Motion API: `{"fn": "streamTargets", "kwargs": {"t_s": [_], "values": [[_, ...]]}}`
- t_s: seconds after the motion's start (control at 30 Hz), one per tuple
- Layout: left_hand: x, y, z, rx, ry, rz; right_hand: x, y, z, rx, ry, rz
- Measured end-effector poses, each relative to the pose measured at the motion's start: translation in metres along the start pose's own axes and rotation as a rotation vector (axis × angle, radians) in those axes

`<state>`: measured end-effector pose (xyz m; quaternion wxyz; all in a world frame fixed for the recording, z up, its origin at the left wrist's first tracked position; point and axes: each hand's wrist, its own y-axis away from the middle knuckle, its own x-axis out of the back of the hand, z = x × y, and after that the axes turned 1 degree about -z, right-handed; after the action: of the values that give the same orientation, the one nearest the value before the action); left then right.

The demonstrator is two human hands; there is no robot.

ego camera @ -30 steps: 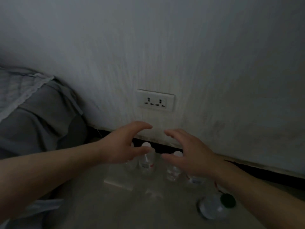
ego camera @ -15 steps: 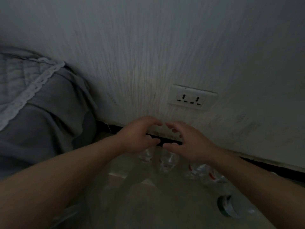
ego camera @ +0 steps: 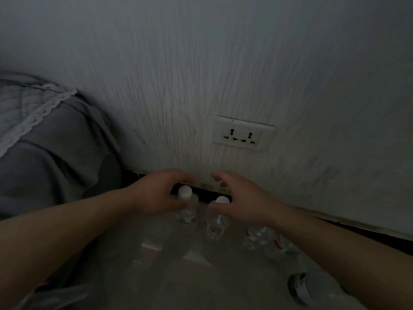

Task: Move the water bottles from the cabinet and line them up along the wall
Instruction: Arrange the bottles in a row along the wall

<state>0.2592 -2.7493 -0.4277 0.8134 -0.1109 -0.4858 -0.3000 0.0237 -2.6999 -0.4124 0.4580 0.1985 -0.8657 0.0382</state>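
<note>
Two clear water bottles with white caps stand on the floor against the wall's black baseboard (ego camera: 335, 227). My left hand (ego camera: 156, 193) cups the top of the left bottle (ego camera: 187, 211), thumb against its shoulder and fingers arched behind the cap. My right hand (ego camera: 241, 202) hovers over the right bottle (ego camera: 215, 227), thumb by its neck, fingers spread and not clamped. More clear bottles with red labels (ego camera: 257, 238) stand in line to the right, partly hidden by my right forearm.
A bottle with a dark green cap (ego camera: 312, 289) lies on its side at the lower right. A double wall socket (ego camera: 243, 136) sits above the bottles. Grey bedding with a lace edge (ego camera: 44, 153) fills the left. A pale flat piece (ego camera: 152, 246) lies on the floor.
Both hands have dropped closer to the two capped bottles and to the wall. The view has shifted left, so the socket now sits further right.
</note>
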Motion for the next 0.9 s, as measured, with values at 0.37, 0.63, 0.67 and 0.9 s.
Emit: {"fn": "streamTargets", "kwargs": {"t_s": [0.37,0.63,0.67,0.9], "values": [[-0.018,0.000,-0.003,0.006,-0.055,0.029,-0.007,-0.016,0.016,0.040,0.139,-0.103],[-0.017,-0.009,-0.003,-0.017,-0.060,0.017,-0.016,-0.014,0.015,0.051,0.234,-0.106],[-0.015,-0.011,-0.003,-0.032,-0.070,0.014,-0.016,-0.016,0.015,0.047,0.254,-0.101],[-0.001,-0.022,-0.002,-0.092,-0.108,-0.117,-0.016,-0.024,0.018,0.062,0.240,-0.044]]}}
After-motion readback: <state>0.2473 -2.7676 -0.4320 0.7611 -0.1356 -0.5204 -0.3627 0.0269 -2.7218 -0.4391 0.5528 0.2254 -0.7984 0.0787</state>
